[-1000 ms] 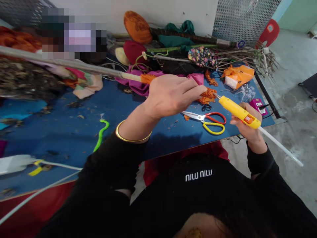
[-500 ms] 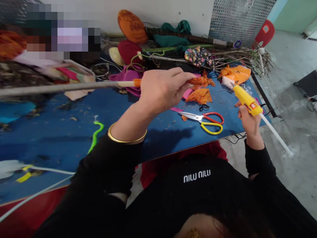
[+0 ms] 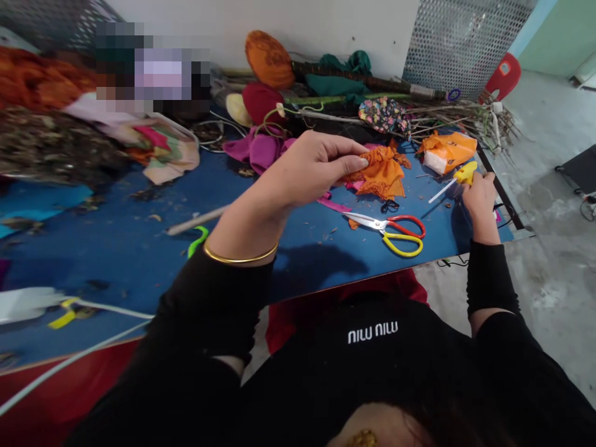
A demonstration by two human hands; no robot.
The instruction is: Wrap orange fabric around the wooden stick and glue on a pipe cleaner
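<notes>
Over the middle of the blue table, my left hand pinches orange patterned cloth between thumb and fingers. A thin grey-brown stick shows to the left of my left wrist; whether it reaches the cloth is hidden. At the right end of the table, my right hand is closed on the yellow glue gun, whose white glue stick points down and left. Scissors with one red and one yellow handle lie partly open between my hands.
An orange packet lies beyond the glue gun. Behind are bundled twigs, purple cloth and an orange round cloth piece. A white power strip and cable lie at the left. Dry plant matter is heaped further back.
The glue gun has turned and moved away from me, towards the orange packet, with my right hand. The stick has swung lower and the cloth has spread at my left fingertips.
</notes>
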